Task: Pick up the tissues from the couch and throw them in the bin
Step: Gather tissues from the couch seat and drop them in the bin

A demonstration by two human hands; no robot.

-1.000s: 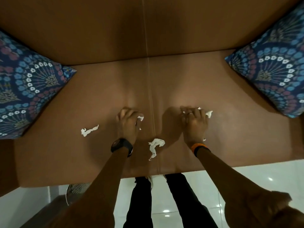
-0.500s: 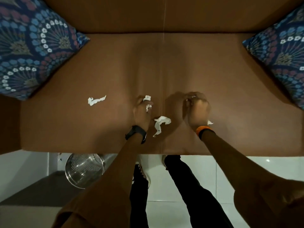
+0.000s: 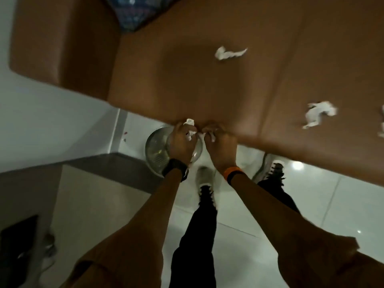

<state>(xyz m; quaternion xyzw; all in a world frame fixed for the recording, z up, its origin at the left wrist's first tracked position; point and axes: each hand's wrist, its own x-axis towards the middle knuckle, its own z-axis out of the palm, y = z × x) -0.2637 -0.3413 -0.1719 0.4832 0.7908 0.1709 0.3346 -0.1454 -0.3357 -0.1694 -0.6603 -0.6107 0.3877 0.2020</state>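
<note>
My left hand (image 3: 181, 142), with a black watch on the wrist, is closed on crumpled white tissue (image 3: 190, 122) and hovers over the round metal bin (image 3: 154, 151) on the floor. Right beside it, my right hand (image 3: 220, 145), with an orange band, is closed on another bit of tissue (image 3: 212, 137) just past the bin's right rim. Both hands sit at the front edge of the brown couch (image 3: 187, 84). Two loose tissues lie on the seat: one twisted (image 3: 229, 53) further back, one crumpled (image 3: 320, 113) at the right. A further white scrap (image 3: 382, 121) shows at the right edge.
A patterned blue cushion (image 3: 133, 13) lies at the couch's back left by the armrest (image 3: 62, 44). White glossy floor tiles (image 3: 311, 200) are underfoot, with my shoes and dark trousers below the hands. A grey-topped low unit (image 3: 93, 183) stands left of the bin.
Both hands left the seat with tissue in them and moved left and toward me to the bin. My view swung left, so the remaining tissues now lie at the right.
</note>
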